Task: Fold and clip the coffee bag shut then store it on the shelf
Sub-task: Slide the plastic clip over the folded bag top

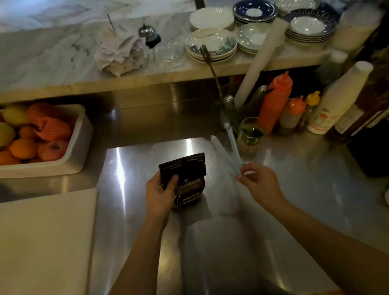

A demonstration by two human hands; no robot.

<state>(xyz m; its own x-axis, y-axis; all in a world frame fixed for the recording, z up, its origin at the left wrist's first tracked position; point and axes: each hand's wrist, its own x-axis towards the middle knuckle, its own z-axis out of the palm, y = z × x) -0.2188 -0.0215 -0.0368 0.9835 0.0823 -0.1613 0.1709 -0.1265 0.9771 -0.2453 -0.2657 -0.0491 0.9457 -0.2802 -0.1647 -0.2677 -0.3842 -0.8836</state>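
Observation:
A dark coffee bag (188, 181) stands on the steel counter (219, 245) in the middle of the head view, its top folded down over the front. My left hand (160, 196) grips the bag's left side, thumb pressed on the folded flap. To the right of the bag, my right hand (257, 182) pinches the hinge end of a long pale blue bag clip (230, 149), whose two arms are spread apart in a V pointing away from me. The clip does not touch the bag.
A white cutting board (32, 254) lies at the left. Behind it is a white tub of fruit (24, 141). Squeeze bottles (275, 101), a glass (249, 136) and cartons crowd the right. The marble shelf (22, 62) above carries stacked plates (212, 42), receipts and a bell.

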